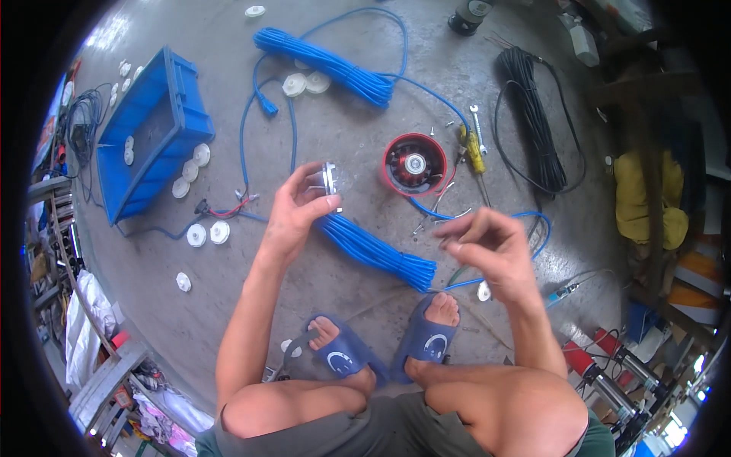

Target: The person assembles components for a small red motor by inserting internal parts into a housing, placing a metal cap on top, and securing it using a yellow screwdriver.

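My left hand (293,202) grips a round silver part with a clear edge (330,180) between thumb and fingers, tilted on its side. My right hand (491,247) is raised with thumb and fingertips pinched together; it is slightly blurred, and whatever it pinches is too small to make out. Between and beyond my hands, a red round housing with a black inside and a silver centre (415,164) stands on the floor. Below my left hand lies a coiled blue cable (377,247). A yellow-handled screwdriver (474,152) and a wrench (478,131) lie right of the housing.
A second blue cable coil (324,65) and a black cable coil (531,118) lie farther off. At the left sits a blue plastic bin (164,129), with white discs (196,234) scattered around. A blue-handled tool (562,293) lies at the right. My slippers (343,354) are close below.
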Demonstrator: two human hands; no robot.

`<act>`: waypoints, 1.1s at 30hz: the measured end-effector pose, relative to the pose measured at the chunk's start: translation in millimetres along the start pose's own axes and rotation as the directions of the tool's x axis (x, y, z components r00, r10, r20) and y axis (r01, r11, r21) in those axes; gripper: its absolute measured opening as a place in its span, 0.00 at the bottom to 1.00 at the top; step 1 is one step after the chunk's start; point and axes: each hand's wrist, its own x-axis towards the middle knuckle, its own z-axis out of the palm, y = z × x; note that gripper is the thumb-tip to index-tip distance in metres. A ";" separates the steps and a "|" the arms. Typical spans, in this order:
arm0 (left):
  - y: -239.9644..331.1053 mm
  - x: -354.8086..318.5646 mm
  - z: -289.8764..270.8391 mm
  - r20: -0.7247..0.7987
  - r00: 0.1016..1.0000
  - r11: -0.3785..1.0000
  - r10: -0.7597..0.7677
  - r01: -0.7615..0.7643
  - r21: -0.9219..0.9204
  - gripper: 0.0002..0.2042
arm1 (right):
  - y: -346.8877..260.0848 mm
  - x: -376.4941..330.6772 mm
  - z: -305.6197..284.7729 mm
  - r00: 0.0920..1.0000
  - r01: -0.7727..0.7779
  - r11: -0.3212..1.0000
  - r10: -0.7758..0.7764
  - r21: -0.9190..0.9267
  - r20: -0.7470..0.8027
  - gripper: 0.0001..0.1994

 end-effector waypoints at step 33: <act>43.3 -25.2 47.2 0.536 0.842 0.653 0.052 0.377 -0.657 0.33 | -48.5 29.6 25.7 0.993 -0.012 0.926 0.055 -0.377 0.102 0.17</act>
